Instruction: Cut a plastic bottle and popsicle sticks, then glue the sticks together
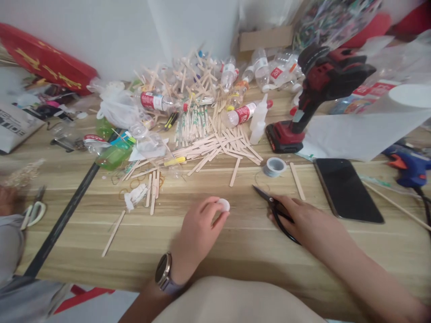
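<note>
My left hand (202, 224), with a watch on the wrist, pinches a small round white bottle cap (224, 205) between thumb and fingers above the table. On the right, my right hand (299, 217) is closed around black-handled scissors (281, 220) that lie low over the wood, blades pointing up and left. Part of the handles is hidden under the fingers. Beyond the scissors sits a grey spool (275, 167), with a single craft stick (297, 181) beside it. A black phone (348, 190) lies just right of my right hand.
A pile of craft sticks (222, 148) spreads mid-table. Plastic bottles (155, 101) crowd the back. A red-black cordless drill (313, 89) stands upright near a white squeeze bottle (258, 121). A blue glue gun (412, 168) lies far right. Another person's sleeve (11, 242) shows left, near white-handled scissors (35, 210).
</note>
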Demonstrator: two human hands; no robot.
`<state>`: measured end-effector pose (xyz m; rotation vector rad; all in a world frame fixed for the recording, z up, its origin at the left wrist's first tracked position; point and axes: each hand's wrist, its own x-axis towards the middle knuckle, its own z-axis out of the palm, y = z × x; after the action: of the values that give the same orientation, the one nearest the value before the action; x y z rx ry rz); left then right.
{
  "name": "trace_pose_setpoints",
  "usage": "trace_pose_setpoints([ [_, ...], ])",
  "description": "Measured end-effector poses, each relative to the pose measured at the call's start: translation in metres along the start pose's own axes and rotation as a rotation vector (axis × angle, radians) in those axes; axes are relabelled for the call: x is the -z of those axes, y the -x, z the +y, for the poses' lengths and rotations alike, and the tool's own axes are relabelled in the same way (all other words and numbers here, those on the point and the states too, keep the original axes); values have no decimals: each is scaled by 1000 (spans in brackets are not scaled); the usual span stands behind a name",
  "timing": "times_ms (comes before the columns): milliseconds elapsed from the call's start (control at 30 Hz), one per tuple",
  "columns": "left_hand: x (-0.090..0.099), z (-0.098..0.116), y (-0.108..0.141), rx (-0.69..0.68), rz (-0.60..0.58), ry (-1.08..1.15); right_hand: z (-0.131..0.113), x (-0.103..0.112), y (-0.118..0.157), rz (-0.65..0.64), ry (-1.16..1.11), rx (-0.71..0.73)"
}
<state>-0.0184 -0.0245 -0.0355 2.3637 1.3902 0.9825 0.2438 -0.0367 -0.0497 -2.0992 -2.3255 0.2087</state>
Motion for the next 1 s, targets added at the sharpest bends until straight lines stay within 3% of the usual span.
trace_pose_setpoints([
  [300,3,-23,-9,-9,-38,-90,10,0,-2,65,-7,81],
  [500,8,-35,-16,132,-155,-103,7,7,-3,38,103,81],
  [733,2,-41,-20,140,-205,-160,-5,6,-16,209,8,149],
  [833,10,-39,-17,70,-63,-176,-10,3,-20,256,-64,172],
  [900,21,-37,-16,39,124,-192,-10,3,-19,261,-112,189],
  [1000,41,-42,-20,137,486,-180,-3,6,-15,266,-173,177],
])
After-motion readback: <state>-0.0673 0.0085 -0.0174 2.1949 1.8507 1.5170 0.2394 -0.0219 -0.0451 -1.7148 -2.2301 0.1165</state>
